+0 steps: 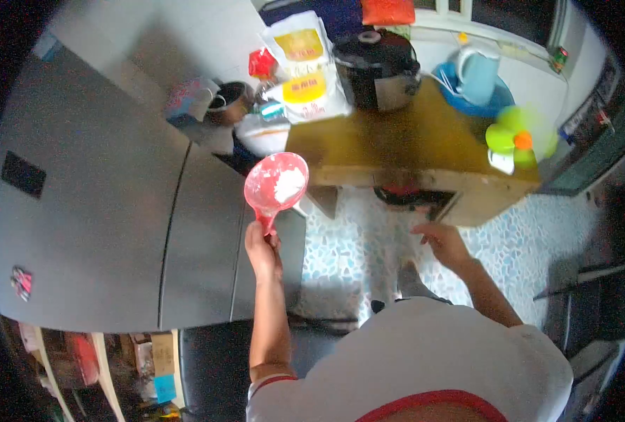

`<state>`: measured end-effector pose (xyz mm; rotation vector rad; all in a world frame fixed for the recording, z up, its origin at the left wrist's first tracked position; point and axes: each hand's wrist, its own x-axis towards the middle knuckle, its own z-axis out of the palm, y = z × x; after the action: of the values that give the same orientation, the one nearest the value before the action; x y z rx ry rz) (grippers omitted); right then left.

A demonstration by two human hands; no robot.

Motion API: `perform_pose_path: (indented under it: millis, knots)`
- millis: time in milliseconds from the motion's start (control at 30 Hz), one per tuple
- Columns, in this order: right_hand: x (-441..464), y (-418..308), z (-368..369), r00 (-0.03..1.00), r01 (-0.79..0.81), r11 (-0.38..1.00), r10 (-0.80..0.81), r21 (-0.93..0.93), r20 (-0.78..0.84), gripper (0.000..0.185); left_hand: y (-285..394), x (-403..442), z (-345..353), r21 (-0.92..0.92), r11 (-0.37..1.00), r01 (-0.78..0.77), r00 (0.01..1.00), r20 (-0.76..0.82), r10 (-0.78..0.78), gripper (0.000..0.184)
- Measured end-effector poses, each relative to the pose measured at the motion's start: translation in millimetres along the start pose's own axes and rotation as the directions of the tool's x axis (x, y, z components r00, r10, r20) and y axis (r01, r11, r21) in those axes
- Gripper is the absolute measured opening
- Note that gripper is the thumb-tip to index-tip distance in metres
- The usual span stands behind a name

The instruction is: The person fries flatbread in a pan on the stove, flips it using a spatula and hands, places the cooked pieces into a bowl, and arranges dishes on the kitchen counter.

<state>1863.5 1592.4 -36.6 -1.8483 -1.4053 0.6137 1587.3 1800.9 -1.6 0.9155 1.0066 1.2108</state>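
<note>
A red plastic scoop [259,184] with a heap of white powder [289,184] in its bowl is held up in front of me. My left hand [263,250] is closed round its short handle. The scoop is near the left end of the wooden table, in front of the grey fridge doors. My right hand [444,246] hangs over the floor before the table with nothing in it, its fingers loosely extended. White bags with yellow labels [305,88] stand on the table beyond the scoop.
A black electric cooker [375,70] stands on the wooden table [397,144]. To its right are a light blue jug [477,77] in a blue basin [506,105] and a green fan [501,138]. A grey fridge [101,204] fills the left side; shelves [101,366] are at lower left.
</note>
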Motion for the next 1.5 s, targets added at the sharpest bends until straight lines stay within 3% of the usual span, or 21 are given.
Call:
perform_pose_path:
  millis: [67, 133, 200, 267, 367, 467, 600, 733, 767, 867, 900, 1000, 1033, 1100, 1133, 1167, 1233, 1267, 1367, 1467, 1500]
  knots:
    - [41.7, 19.8, -2.0, 0.977, 0.213, 0.975, -0.214, -0.063, -0.013, 0.025, 17.4, 43.3, 35.0, 0.011, 1.000, -0.025, 0.999, -0.041, 0.025, 0.016]
    - [84.5, 8.2, -17.9, 0.981, 0.193, 0.981, -0.193, 0.019, 0.009, 0.021, 45.2, 86.2, 77.1, -0.069, 0.998, 0.011, 0.999, 0.048, -0.008, 0.015]
    - [120.2, 16.0, -22.6, 0.972, 0.235, 0.970, -0.233, -0.062, 0.033, 0.018, 70.3, 134.9, 111.5, -0.031, 0.999, -0.023, 0.985, 0.169, 0.028, 0.015]
    - [156.4, 22.1, -26.9, 0.971, 0.237, 0.968, -0.234, -0.084, 0.046, 0.017, 96.2, 180.8, 157.2, -0.082, 0.996, 0.044, 0.991, 0.130, -0.033, 0.017]
    - [190.9, 27.7, -29.1, 0.973, 0.225, 0.973, -0.223, -0.042, 0.053, 0.017, 115.0, 264.7, 200.3, -0.132, 0.991, 0.037, 0.967, 0.256, -0.002, 0.017]
    - [220.0, 26.7, -29.4, 0.997, 0.073, 0.993, -0.070, -0.098, 0.033, 0.018, 126.4, 363.2, 245.5, -0.093, 0.991, 0.102, 0.930, 0.362, -0.062, 0.018]
    - [249.2, 34.5, -16.9, 0.988, -0.048, 0.998, 0.043, -0.033, -0.151, 0.017, 127.0, 475.9, 294.4, 0.009, 0.980, 0.199, 0.826, 0.536, -0.173, 0.016]
    - [281.3, 28.3, -5.7, 0.978, -0.115, 0.993, 0.109, -0.026, -0.180, 0.018, 127.9, 533.8, 333.2, 0.206, 0.925, 0.320, 0.728, 0.572, -0.379, 0.019]
    - [289.7, 26.1, -3.5, 0.976, -0.150, 0.988, 0.142, -0.038, -0.166, 0.018, 119.7, 553.4, 340.8, 0.217, 0.925, 0.311, 0.756, 0.533, -0.380, 0.024]
    - [308.3, 22.5, 2.6, 0.964, -0.235, 0.970, 0.223, -0.067, -0.147, 0.019, 118.1, 561.3, 352.5, 0.345, 0.862, 0.370, 0.700, 0.507, -0.504, 0.035]
    - [314.1, 22.5, 5.1, 0.959, -0.251, 0.965, 0.238, -0.070, -0.155, 0.019, 110.9, 568.7, 352.1, 0.259, 0.865, 0.430, 0.651, 0.576, -0.495, 0.047]
    - [326.5, 22.9, 13.2, 0.953, -0.283, 0.954, 0.268, -0.097, -0.144, 0.018, 92.3, 578.5, 344.9, 0.153, 0.862, 0.484, 0.588, 0.672, -0.450, 0.042]
    - [329.5, 23.9, 14.3, 0.953, -0.285, 0.952, 0.270, -0.112, -0.135, 0.018, 84.1, 578.1, 344.6, 0.147, 0.888, 0.436, 0.658, 0.621, -0.426, 0.038]
    - [334.0, 27.0, 17.5, 0.968, -0.225, 0.966, 0.207, -0.128, -0.143, 0.018, 73.3, 558.5, 340.4, 0.204, 0.977, -0.060, 0.799, 0.596, -0.076, 0.035]
    - [336.4, 28.2, 18.9, 0.974, -0.196, 0.971, 0.176, -0.135, -0.146, 0.017, 69.6, 549.1, 336.3, 0.235, 0.922, -0.306, 0.797, 0.593, 0.114, 0.034]
    - [339.9, 25.2, 18.1, 0.964, -0.241, 0.958, 0.219, -0.153, -0.148, 0.017, 60.0, 549.4, 330.2, 0.306, 0.705, -0.640, 0.690, 0.631, 0.353, 0.033]
    - [347.3, 16.2, 16.8, 0.940, -0.330, 0.926, 0.304, -0.184, -0.155, 0.018, 35.7, 532.1, 308.0, 0.397, 0.251, -0.883, 0.465, 0.815, 0.346, 0.036]
    - [347.3, 17.1, 18.2, 0.945, -0.307, 0.940, 0.283, -0.150, -0.165, 0.017, 22.3, 526.7, 303.5, 0.366, -0.007, -0.931, 0.348, 0.891, 0.290, 0.038]
    - [347.1, 21.0, 25.0, 0.944, -0.307, 0.946, 0.290, -0.104, -0.157, 0.017, -32.8, 531.6, 315.0, 0.134, -0.344, -0.929, 0.035, 0.959, 0.280, 0.043]
    - [344.8, 21.1, 30.6, 0.912, -0.408, 0.905, 0.396, -0.123, -0.110, 0.017, -77.4, 565.8, 330.6, 0.330, -0.371, -0.868, 0.296, 0.944, 0.149, 0.047]
    - [346.9, 18.6, 28.0, 0.910, -0.407, 0.907, 0.392, -0.109, -0.136, 0.016, -74.1, 564.9, 335.6, 0.367, -0.227, -0.902, 0.321, 0.922, 0.216, 0.046]
